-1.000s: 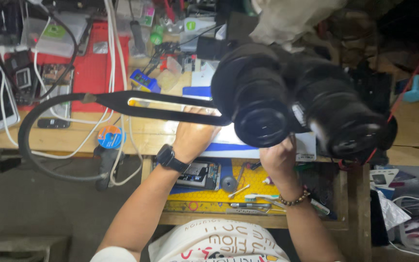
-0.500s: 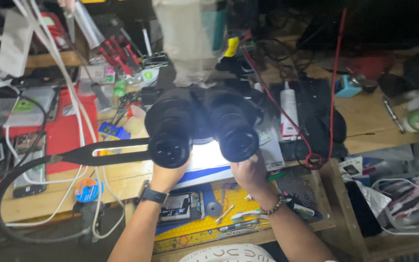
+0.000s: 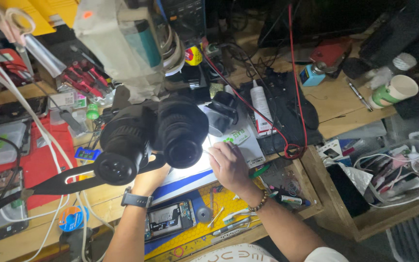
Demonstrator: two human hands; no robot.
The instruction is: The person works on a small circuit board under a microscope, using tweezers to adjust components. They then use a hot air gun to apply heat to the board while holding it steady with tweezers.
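Observation:
A black stereo microscope (image 3: 146,140) with two eyepieces hangs over a brightly lit white work pad (image 3: 197,170). My left hand (image 3: 147,178), a dark watch on its wrist, lies under the eyepieces, its fingers hidden by them. My right hand (image 3: 226,165), with a bead bracelet, rests on the pad's right side. Its fingers pinch a thin pale tool (image 3: 204,151) that points left towards the microscope. An opened phone (image 3: 168,218) lies on a yellow mat (image 3: 195,232) just below the pad, between my forearms.
A flat black arm (image 3: 59,183) and white cables (image 3: 49,145) cross the bench at left. Red screwdrivers (image 3: 83,77), a white glue bottle (image 3: 259,104), a blue can (image 3: 311,75) and a green paper cup (image 3: 396,92) stand behind. A clear box of cables (image 3: 398,167) sits right.
The view has pulled back and swung right, so the microscope looks smaller and sits further left. My right hand has moved up onto the lit pad. My left hand stays beneath the eyepieces.

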